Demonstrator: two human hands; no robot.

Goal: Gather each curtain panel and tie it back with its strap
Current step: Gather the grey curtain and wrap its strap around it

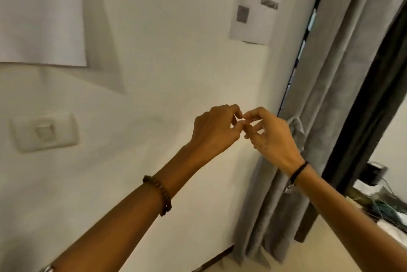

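The left hand (pixel 214 130) and the right hand (pixel 273 137) meet in the centre of the frame, in front of the plain white wall (pixel 176 51). On both hands the fingers (pixel 236 110) are curled, w/ thumb and index tips touching those of the other hand. They seem to pinch something very small btw them, but I cannot tell what it is, or if anything is there.

The long grey fabric curtain panel (pixel 326 95) hangs at the right of the frame, gathered in folds down to the floor (pixel 319 258), beside a dark vertical frame (pixel 363 128). The grey fabric strap loop (pixel 297 127) shows just behind the right hand, against the curtain edge.

A brown wooden bead bracelet (pixel 159 193) is on the left forearm, a thin black cord bracelet (pixel 298 171) on the right wrist. A large white paper sheet (pixel 41 18) is upper left, a smaller printed sheet (pixel 255 3) upper centre-right, a white switch plate (pixel 45 132) at left.
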